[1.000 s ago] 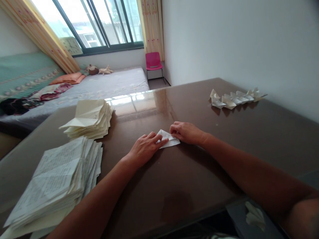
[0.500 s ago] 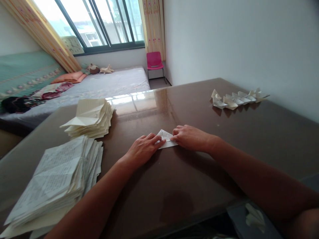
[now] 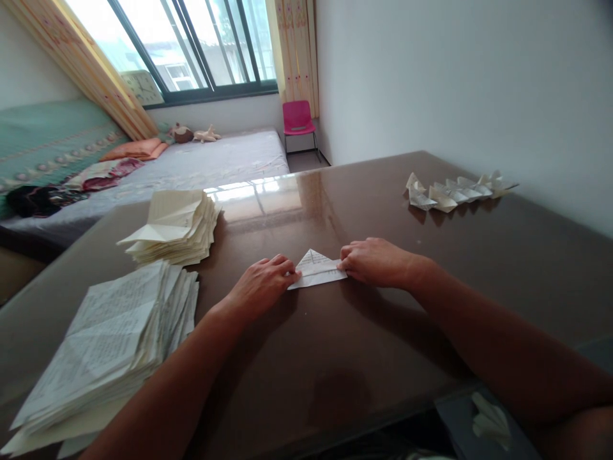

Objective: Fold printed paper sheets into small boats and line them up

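A small folded sheet of paper (image 3: pixel 316 269) with printed or written lines lies on the brown table, its peak pointing away from me and a flat strip along its near edge. At its left end, my left hand (image 3: pixel 265 279) is closed, with thumb and fingers pinching the corner. My right hand (image 3: pixel 376 262) has its fingers curled and pinches the right end of the strip. Between the hands the middle of the paper shows fully.
Two stacks of creased paper stand at the left: a cream stack (image 3: pixel 179 220) and a nearer written-on stack (image 3: pixel 110 338). Folded paper pieces (image 3: pixel 454 191) line up at the far right of the glossy table (image 3: pixel 306 345). Beyond are a bed (image 3: pixel 239 150) and a pink chair (image 3: pixel 297 118).
Both hands have slid outward along the strip, the left one further, towards the ends of the folded paper. More of the paper shows between them now.
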The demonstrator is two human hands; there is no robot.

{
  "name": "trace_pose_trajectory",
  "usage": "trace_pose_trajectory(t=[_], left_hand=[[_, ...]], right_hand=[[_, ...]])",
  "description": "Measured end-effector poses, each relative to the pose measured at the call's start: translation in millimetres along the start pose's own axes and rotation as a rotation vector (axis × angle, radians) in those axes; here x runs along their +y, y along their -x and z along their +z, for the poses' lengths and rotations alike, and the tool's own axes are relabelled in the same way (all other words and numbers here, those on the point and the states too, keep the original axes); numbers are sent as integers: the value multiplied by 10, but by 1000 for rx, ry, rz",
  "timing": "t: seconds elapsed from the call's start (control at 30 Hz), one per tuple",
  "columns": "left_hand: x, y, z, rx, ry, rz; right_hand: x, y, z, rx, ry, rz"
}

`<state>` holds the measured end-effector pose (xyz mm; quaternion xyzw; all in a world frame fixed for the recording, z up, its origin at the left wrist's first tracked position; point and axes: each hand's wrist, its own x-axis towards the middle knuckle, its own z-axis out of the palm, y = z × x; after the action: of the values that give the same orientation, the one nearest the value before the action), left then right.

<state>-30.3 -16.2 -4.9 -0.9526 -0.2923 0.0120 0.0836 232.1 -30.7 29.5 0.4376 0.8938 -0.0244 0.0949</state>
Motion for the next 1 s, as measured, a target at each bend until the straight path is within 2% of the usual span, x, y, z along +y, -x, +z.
trace_pose_trajectory(t=[0.13, 0.23, 0.33, 0.47, 0.63, 0.83, 1.0], left_hand=[[44, -40, -20, 13, -13, -52], [154, -134, -1, 95, 9, -65], [298, -239, 69, 197, 149, -7], [409, -294, 166, 202, 213, -10], [400, -270, 192, 192, 188, -42], [401, -255, 224, 242, 171, -61], [410, -252, 244, 271, 181, -76]], right_hand=[[-33, -3, -28, -8, -3, 35], [-31, -41, -6, 10, -18, 52], [11, -113, 80, 72, -49, 74], [48, -208, 216, 133, -115, 163], [15, -243, 261, 107, -156, 268], [38, -231, 225, 58, -199, 347], [34, -216, 203, 32, -185, 347]])
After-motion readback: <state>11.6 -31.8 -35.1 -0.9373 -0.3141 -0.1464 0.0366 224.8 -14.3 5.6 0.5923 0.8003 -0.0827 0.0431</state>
